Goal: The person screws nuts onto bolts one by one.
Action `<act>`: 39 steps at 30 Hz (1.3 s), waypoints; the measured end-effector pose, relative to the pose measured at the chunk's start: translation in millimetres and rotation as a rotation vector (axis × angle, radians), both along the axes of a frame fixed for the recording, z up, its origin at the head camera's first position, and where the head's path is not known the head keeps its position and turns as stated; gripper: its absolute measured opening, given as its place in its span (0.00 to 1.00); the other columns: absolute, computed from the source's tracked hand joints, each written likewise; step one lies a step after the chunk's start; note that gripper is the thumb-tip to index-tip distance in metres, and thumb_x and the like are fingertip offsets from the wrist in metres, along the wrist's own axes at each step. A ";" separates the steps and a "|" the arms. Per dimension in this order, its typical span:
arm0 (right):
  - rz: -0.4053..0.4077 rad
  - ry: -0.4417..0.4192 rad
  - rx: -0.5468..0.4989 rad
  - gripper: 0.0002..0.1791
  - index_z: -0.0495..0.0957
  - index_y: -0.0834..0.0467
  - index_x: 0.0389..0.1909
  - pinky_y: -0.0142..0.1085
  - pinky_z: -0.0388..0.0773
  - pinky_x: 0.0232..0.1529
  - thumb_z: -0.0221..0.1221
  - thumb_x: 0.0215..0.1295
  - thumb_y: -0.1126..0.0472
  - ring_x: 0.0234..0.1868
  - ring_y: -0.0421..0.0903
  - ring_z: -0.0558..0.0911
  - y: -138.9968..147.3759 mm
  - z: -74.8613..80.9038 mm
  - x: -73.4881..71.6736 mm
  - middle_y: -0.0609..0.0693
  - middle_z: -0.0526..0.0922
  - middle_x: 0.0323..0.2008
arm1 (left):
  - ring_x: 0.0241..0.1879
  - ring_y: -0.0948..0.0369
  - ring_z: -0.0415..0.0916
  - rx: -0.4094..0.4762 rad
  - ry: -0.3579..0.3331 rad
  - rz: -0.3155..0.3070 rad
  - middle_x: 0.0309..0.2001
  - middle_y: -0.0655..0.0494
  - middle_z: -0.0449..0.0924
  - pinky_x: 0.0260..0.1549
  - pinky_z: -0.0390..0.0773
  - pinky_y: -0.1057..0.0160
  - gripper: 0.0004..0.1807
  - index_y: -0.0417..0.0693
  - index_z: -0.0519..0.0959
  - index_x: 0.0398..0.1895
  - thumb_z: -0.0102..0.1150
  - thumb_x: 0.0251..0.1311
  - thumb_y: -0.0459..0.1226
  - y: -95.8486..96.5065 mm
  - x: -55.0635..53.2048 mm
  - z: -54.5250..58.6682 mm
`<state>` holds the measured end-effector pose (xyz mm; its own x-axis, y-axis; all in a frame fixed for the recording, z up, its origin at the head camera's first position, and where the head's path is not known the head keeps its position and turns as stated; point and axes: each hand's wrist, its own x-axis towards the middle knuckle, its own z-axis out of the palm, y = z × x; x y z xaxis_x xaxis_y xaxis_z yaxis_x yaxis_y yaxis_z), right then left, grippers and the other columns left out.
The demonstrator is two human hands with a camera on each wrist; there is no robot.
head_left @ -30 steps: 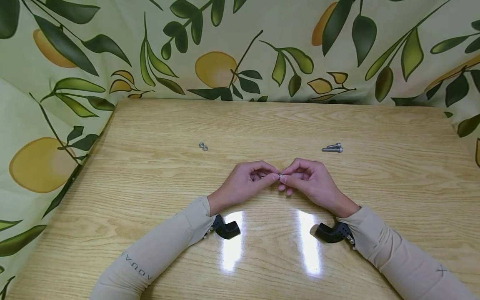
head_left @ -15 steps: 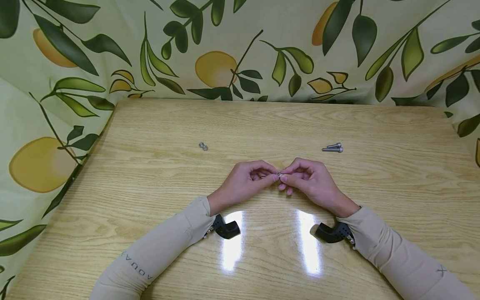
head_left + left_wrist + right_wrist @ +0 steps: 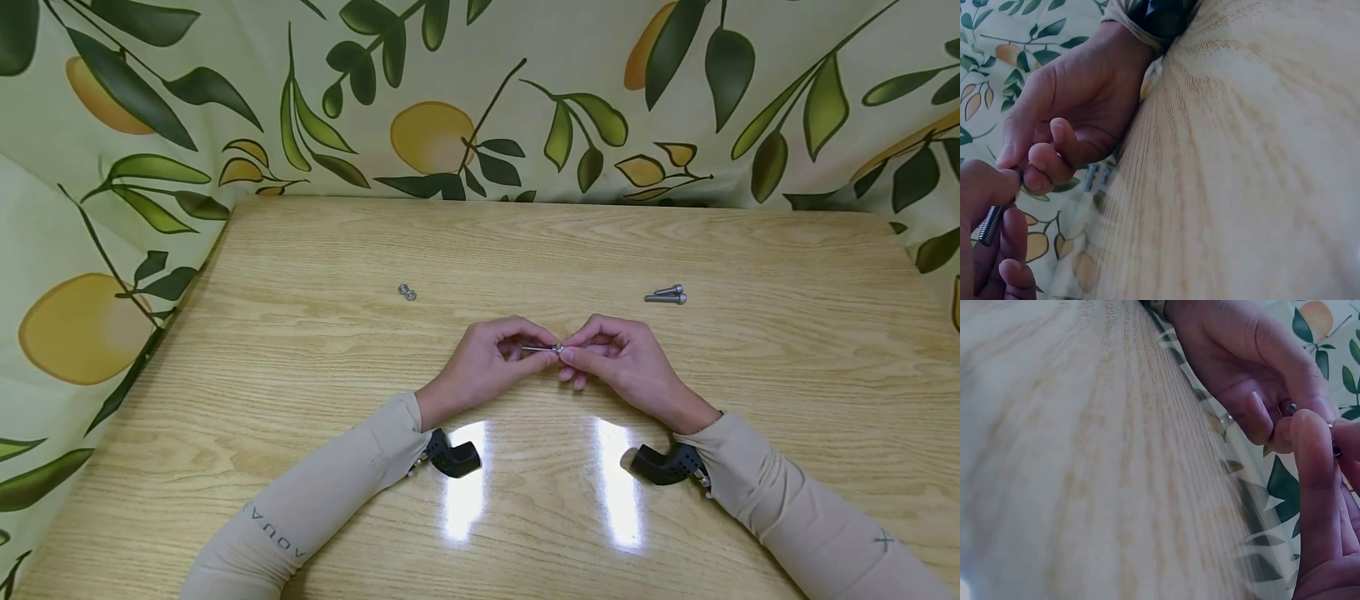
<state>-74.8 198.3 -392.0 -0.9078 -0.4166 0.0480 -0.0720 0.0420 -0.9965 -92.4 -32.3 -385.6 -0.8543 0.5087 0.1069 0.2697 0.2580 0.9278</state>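
My head view is bright, with two white glare streaks on the tabletop. Both wrist views reach me dimmer, the wood grain softly blurred.

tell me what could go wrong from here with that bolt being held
The slim bolt, pinched between the fingers, might slip out and drop onto the table.

The two small nuts lie loose, so a careless brush could scatter them.

The two loose bolts, lying close together, could roll if knocked.
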 end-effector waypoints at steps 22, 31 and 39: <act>0.002 -0.013 -0.023 0.04 0.80 0.67 0.42 0.37 0.88 0.33 0.63 0.71 0.69 0.32 0.42 0.90 0.2 -0.1 -0.1 0.52 0.91 0.33 | 0.31 0.68 0.76 -0.033 -0.051 -0.019 0.45 0.58 0.91 0.30 0.75 0.72 0.09 0.54 0.86 0.49 0.66 0.69 0.43 0.8 0.2 -0.2; 0.002 -0.012 -0.037 0.04 0.80 0.67 0.41 0.37 0.88 0.32 0.63 0.70 0.70 0.33 0.42 0.90 0.0 -0.5 0.2 0.53 0.91 0.33 | 0.26 0.68 0.71 -0.017 -0.059 -0.025 0.46 0.58 0.90 0.27 0.71 0.72 0.10 0.54 0.86 0.50 0.67 0.68 0.43 0.1 1.1 -0.4; 0.001 -0.006 -0.028 0.04 0.80 0.67 0.41 0.37 0.88 0.33 0.63 0.70 0.69 0.32 0.41 0.90 0.4 -2.1 0.3 0.51 0.91 0.32 | 0.31 0.67 0.76 -0.021 -0.057 -0.028 0.47 0.58 0.90 0.31 0.75 0.72 0.11 0.54 0.86 0.51 0.69 0.66 0.41 0.1 0.9 -1.0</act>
<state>-74.5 198.7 -394.1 -0.9077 -0.4160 0.0545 -0.0664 0.0141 -0.9977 -91.5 -32.2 -386.6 -0.8441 0.5341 0.0469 0.2235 0.2709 0.9363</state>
